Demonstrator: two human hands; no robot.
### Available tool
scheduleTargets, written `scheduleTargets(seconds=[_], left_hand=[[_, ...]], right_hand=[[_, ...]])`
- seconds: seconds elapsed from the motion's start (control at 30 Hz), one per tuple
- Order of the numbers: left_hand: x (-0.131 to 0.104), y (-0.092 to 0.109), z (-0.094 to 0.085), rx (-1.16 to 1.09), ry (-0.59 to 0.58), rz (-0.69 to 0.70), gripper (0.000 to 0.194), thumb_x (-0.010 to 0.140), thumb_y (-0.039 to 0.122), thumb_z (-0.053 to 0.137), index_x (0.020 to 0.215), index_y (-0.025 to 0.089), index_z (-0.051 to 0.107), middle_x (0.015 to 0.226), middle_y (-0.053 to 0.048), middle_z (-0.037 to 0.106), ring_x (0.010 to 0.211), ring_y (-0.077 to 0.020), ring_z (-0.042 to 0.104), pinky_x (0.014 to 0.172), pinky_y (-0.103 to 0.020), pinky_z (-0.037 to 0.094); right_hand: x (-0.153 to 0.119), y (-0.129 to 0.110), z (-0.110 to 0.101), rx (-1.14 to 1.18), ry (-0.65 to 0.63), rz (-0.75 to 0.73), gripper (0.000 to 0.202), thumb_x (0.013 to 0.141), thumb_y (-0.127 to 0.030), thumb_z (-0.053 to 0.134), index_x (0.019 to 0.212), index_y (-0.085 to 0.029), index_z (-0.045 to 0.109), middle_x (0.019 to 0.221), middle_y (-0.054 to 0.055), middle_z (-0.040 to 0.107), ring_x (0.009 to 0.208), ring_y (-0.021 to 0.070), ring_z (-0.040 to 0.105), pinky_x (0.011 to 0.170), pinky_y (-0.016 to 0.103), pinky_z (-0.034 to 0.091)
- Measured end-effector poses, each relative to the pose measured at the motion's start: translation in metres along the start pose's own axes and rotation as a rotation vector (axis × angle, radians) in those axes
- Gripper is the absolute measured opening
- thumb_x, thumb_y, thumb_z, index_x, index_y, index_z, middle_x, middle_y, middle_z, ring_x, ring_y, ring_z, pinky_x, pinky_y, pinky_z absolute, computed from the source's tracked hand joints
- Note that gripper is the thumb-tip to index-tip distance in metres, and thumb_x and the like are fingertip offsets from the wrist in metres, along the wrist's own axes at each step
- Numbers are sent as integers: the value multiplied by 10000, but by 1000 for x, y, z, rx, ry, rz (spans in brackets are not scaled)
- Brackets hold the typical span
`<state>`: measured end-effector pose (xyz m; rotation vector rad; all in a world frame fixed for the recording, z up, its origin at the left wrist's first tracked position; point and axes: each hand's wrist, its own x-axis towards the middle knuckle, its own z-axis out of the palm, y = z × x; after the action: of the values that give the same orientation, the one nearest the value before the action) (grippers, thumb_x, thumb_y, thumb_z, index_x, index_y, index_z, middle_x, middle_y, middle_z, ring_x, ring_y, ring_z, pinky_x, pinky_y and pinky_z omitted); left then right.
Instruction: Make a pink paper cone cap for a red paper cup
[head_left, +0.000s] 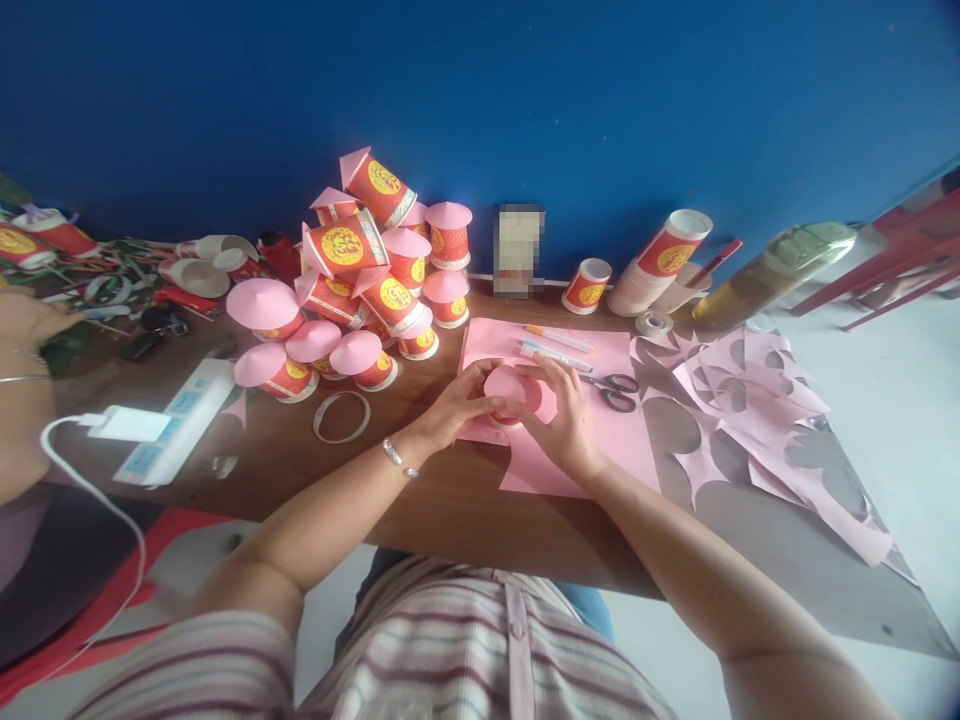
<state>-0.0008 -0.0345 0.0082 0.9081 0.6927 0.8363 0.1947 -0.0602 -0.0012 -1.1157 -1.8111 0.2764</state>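
Observation:
Both my hands close around a small pink paper cone [511, 383], with a bit of a red paper cup showing under its rim. My left hand [459, 402] grips its left side, thumb along the near edge. On the other side, the fingers and thumb of my right hand [564, 412] press at the paper. Beneath lie pink paper sheets [585, 460]. Just beyond my right fingers are scissors [621, 392], a white marker [555, 357] and an orange-tipped marker [561, 338].
Left of my hands is a pile of red cups with pink cone tops [375, 270], near a tape roll [341, 417] and a power strip [176, 425]. Cut pink scraps [750, 400] cover the right side. Stacked cups [660, 262] and a bottle [772, 275] stand behind. Another person's arm [22, 390] shows at left.

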Motion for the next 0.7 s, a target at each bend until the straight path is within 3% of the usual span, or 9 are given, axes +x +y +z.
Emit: scheduleTargets(seconds=[0.3,0.47,0.6,0.7], left_hand=[[-1,2,-1,20,-33,8,595,790,276,858,1309,265,567,1294,-80,575,958,-215,672,833,-447,641],[-2,3,-5,55,-75,0,595,840,311,812,1367,315,535,1422,-91,499,1066,-258,657,812,-447,634],[4,-1,-15,119,-115,150,669,779,374,868,1374,312,569,1404,-81,536,1271,-291,551,1022,-446,531],[9,-6,-20,175,-50,233,546,867,459,781,1354,278,614,1393,-89,582,1369,-297,483,1165,-451,392]], right_hand=[[1,-1,-1,-6,-3,-30,667,958,-388,714,1534,-276,398,1243,105,735,1279,331,599,1018,584,557],[-1,0,-4,51,-5,-60,647,1021,-450,599,1584,-270,337,1405,140,647,1362,339,541,1054,593,534],[-1,5,-1,154,2,61,566,1063,-482,488,1574,-291,337,1482,140,583,1401,316,532,1129,604,488],[-2,9,4,263,-10,167,560,1063,-494,489,1565,-298,334,1498,137,569,1424,292,523,1170,589,461]])
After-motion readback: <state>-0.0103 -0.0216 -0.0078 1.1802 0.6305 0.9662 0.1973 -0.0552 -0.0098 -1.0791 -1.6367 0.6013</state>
